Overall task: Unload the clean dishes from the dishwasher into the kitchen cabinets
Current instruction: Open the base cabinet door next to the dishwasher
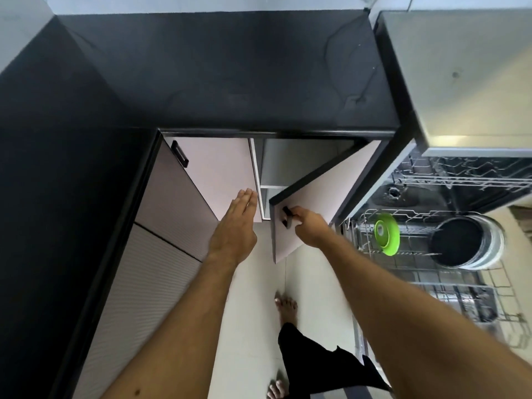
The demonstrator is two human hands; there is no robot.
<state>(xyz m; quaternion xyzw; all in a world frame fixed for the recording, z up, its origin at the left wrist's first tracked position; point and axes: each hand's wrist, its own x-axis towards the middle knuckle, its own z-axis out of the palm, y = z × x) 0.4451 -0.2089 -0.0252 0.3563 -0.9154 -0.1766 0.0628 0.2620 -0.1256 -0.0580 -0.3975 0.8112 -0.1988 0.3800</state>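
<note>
Cabinet doors being worked while the dishes wait in the dishwasher rack

The right hand (305, 223) has its grip curled round the black handle (288, 216) of the right cabinet door (313, 197), which stands partly open. The left hand (236, 226) is flat, fingers straight and together, fingertips on the edge of the left cabinet door (218, 168); it holds nothing. The dishes are off to the right in the pulled-out lower rack (417, 272): a green plate (387, 234) on edge, well apart from a dark pot (457, 242) on its side. I'd guess the plate is light plastic, not fragile, maybe slick if damp, so take it by the rim. The pot looks heavier and stiff; grab its rim or use both hands. The black worktop (230, 76) sits above the cabinet.
</note>
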